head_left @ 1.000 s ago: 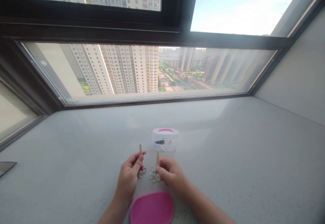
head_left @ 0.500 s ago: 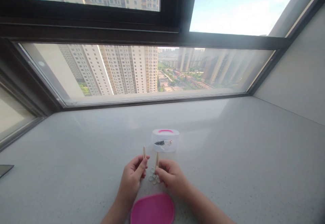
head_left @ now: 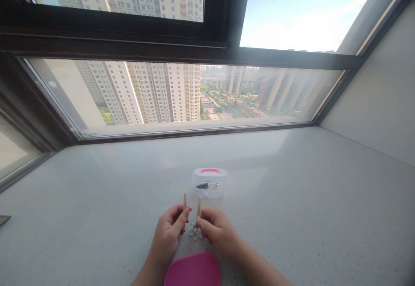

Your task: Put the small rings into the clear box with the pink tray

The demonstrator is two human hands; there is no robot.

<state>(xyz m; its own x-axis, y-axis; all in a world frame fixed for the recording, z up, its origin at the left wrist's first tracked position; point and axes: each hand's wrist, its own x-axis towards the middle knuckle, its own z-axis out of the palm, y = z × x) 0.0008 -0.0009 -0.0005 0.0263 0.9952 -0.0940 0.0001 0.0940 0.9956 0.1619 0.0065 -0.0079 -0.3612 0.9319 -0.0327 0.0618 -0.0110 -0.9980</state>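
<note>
My left hand (head_left: 171, 229) is closed, with thumb and fingers pinching a slim, pale wooden stick (head_left: 184, 200) held upright. Just to its right, my right hand (head_left: 218, 230) pinches a second slim wooden stick (head_left: 199, 207), also upright and tapering at the top. A small gap separates the two sticks; their lower ends are hidden by my fingers. Between and below the hands, several small, round, clear-looking discs (head_left: 195, 236) lie on the pale speckled surface. The right fingers partly cover them.
A clear box (head_left: 209, 190) with a white lid, pink handle and dark items inside stands beyond my hands. Near me lies a pink lid-like tray (head_left: 193, 271). A dark flat pointed object (head_left: 4, 220) shows at the far left. The window frame (head_left: 194, 133) borders the surface's back.
The view has tilted slightly, so everything sits a little lower in the picture. Both hands keep their pinch, and the two sticks are slightly closer together.
</note>
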